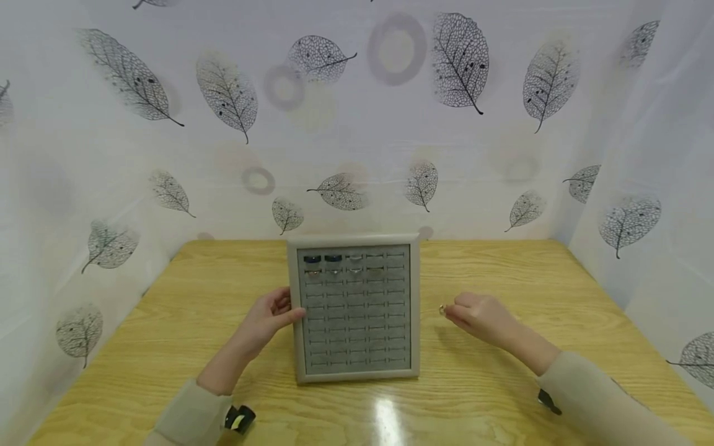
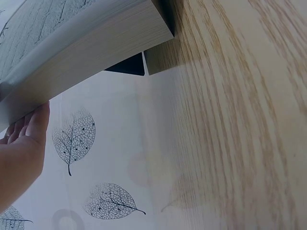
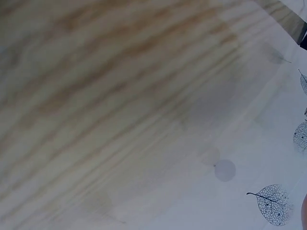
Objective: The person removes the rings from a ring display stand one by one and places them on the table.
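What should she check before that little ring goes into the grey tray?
1. Ring pinched in the right hand: ok.
2. Left hand holds the tray's left edge: ok.
3. Free slots: ok, only the top two rows look filled.
4. Tray flat on the table: cannot tell; the left wrist view suggests its edge is raised.
5. Path from ring to tray: ok, bare wood between.
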`<state>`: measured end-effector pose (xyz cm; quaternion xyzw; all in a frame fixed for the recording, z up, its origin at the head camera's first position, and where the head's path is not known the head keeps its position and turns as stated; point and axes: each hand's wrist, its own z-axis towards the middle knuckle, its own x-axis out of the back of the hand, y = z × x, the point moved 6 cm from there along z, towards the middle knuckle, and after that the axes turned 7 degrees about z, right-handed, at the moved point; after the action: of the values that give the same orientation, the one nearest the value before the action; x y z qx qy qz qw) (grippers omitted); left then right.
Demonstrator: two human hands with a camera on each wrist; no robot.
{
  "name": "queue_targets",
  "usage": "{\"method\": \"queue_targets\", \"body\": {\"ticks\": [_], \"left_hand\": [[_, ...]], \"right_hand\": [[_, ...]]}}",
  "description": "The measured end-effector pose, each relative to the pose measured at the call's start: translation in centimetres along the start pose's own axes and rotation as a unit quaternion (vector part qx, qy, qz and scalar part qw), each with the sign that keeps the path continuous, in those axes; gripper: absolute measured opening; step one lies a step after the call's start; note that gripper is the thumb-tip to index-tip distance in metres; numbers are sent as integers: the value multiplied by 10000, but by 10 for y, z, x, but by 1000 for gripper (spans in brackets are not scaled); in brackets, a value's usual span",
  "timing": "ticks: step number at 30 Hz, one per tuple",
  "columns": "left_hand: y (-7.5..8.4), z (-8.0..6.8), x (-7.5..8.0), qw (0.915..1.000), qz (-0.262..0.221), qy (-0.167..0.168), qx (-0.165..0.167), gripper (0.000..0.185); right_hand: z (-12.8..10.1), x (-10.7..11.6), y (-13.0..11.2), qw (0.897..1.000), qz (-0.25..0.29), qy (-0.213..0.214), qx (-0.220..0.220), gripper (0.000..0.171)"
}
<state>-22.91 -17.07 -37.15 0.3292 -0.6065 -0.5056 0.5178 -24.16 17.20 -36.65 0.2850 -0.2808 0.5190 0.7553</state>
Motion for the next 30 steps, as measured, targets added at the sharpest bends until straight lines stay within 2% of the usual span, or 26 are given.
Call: {"method": "queue_targets", "body": {"ticks": [7, 15, 18, 22, 26, 30], "left_hand": [[0, 0, 0, 10000, 18, 30, 9, 55], [1, 0, 0, 10000, -19, 19, 27, 55], [1, 0, 0, 10000, -31, 0, 26, 56], [1, 0, 0, 10000, -47, -34, -2, 56], [1, 0, 0, 10000, -74, -46, -13, 56], [1, 0, 0, 9999, -93, -54, -6, 56]], "right_hand": [[-6, -7, 2, 9997, 155, -159, 84, 37], [-13, -14, 4, 9984, 257, -508, -57, 37], [-15, -17, 6, 9973, 246, -684, -102, 29], [-17, -21, 6, 9952, 221, -941, -175, 9], [-17, -23, 6, 9926, 152, -1180, -255, 20], [-17, -24, 6, 9904, 205, -1326, -332, 21]]}}
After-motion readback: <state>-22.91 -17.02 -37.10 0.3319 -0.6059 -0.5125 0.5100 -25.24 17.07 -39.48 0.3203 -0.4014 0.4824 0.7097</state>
